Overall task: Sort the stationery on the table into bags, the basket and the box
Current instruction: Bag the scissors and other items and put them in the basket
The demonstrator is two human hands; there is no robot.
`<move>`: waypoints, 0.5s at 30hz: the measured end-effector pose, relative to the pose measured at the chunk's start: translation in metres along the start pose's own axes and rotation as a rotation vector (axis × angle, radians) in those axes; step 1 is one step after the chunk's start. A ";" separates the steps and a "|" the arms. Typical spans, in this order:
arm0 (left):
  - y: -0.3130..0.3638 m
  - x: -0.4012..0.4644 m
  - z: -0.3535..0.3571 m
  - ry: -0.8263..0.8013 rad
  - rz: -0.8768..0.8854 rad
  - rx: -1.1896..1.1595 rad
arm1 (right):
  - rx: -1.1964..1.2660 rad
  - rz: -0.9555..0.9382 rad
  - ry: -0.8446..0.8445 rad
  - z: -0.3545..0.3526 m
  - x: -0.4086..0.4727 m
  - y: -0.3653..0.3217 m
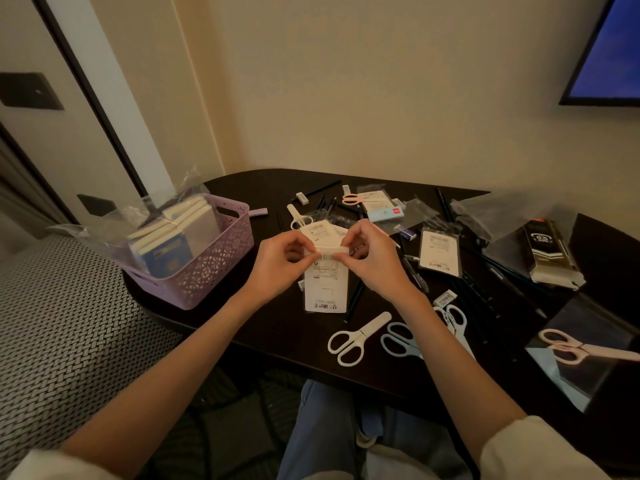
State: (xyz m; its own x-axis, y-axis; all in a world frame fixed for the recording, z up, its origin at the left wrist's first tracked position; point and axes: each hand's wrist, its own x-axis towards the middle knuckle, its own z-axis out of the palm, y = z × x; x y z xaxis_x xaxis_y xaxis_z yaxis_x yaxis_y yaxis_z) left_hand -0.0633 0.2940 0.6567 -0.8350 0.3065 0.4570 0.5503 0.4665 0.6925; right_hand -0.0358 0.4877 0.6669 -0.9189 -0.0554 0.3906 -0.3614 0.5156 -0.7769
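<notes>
Clear plastic: a thin bag [325, 271] with a white card inside is held up over the dark table [277, 323], just in front of the person.
Left hand [280, 263]: the top left edge of the bag is pinched between thumb and fingers.
Right hand [372, 258]: the top right edge is pinched the same way — the white flap at the top is pulled flat between both hands.
How it handles: the bag is judged to be very light, soft and a bit slippery; the card inside keeps it from flopping.
Where to hold: the top flap is best pinched at its two ends, as it is now, so the mouth can be opened or closed.
Care: the thin plastic can be torn if it is pulled too hard.
Basket [207, 268]: the purple basket is set at the left edge of the table, with notebooks [180, 233] stood up inside it.
Scissors: a white pair [353, 337] and a pale blue pair [401, 339] are laid near the front edge, and a pink pair [575, 348] is far to the right.
Other things: pens, erasers and more small bags are spread over the back of the table — not yet sorted.
</notes>
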 end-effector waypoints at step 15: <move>0.011 -0.001 0.000 -0.030 -0.182 -0.126 | -0.009 0.037 -0.107 0.007 0.002 -0.005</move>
State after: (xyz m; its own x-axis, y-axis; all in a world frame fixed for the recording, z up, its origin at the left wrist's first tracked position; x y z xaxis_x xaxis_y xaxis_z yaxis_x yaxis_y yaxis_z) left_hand -0.0561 0.2990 0.6634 -0.9190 0.2523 0.3030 0.3851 0.4098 0.8269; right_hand -0.0370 0.4793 0.6680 -0.9433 -0.1269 0.3066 -0.3260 0.5267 -0.7851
